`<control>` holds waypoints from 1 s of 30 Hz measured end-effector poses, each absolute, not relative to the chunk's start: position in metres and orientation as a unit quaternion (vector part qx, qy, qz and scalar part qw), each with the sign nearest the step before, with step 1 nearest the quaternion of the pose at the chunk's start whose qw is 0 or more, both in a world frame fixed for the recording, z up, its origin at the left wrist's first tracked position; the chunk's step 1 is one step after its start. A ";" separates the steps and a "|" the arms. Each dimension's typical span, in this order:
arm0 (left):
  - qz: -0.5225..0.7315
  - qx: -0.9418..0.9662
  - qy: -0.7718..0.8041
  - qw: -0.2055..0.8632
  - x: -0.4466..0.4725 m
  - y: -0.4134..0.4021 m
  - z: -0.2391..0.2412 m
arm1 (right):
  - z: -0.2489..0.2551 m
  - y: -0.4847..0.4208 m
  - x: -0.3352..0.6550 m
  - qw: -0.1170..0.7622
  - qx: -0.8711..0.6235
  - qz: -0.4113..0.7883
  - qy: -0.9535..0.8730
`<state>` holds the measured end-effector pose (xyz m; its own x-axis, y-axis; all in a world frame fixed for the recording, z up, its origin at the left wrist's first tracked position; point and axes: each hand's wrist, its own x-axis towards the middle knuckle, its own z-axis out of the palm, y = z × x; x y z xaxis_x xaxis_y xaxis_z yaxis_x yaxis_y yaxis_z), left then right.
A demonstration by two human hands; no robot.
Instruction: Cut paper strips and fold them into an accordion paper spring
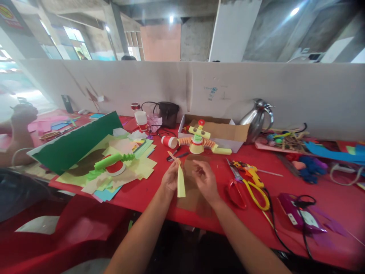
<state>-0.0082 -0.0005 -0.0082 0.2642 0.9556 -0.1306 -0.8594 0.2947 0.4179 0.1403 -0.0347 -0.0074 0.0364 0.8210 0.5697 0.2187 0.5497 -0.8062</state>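
Observation:
My left hand (170, 176) is closed on a folded pale yellow paper strip (181, 182). The strip hangs down over a brown cardboard sheet (189, 201), and a peach-coloured strip (172, 155) crosses its top end. To its right, my right hand (205, 178) is held above the cardboard with fingers loosely bent and apart, gripping nothing visible. Just beyond both hands stands a paper figure (197, 146) with a cup body, pleated orange arms and a yellow roll for a head. Dark-handled pliers or a similar tool (180, 156) lie behind my left hand, partly hidden.
Scissors (248, 190) and a yellow glue gun (254, 177) lie right, with a purple power box (302, 213) and cables beyond. Left are paper sheets (145, 167), a green board (80, 140) and another person's arm (21, 125). A cardboard box (239, 133) and metal jug (255, 121) stand behind.

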 end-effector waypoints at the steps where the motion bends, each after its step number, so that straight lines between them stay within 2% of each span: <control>1: 0.579 0.131 0.179 0.785 -0.008 -0.001 -0.009 | -0.003 -0.038 0.138 0.584 -0.392 0.205 -0.680; 5: 0.566 0.148 0.197 0.786 -0.008 0.000 -0.014 | 0.011 -0.050 0.127 0.508 -0.351 0.119 -0.777; 16: 0.577 0.173 0.185 0.777 -0.010 -0.002 -0.017 | 0.007 -0.044 0.124 0.457 -0.383 0.077 -0.799; 24: 0.586 0.190 0.209 0.759 -0.006 -0.001 -0.012 | 0.009 -0.042 0.125 0.450 -0.411 0.095 -0.787; 28: 0.594 0.177 0.219 0.754 -0.007 0.001 -0.011 | -0.002 -0.037 0.128 0.501 -0.446 0.159 -0.725; 30: 0.593 0.164 0.230 0.754 -0.007 0.002 -0.010 | -0.012 -0.032 0.131 0.481 -0.455 0.192 -0.724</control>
<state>-0.0071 0.0021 -0.0096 0.1916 0.9695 -0.1527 -0.8193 0.2436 0.5191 0.1314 -0.0322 -0.0124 -0.1227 0.8439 0.5223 0.4750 0.5121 -0.7156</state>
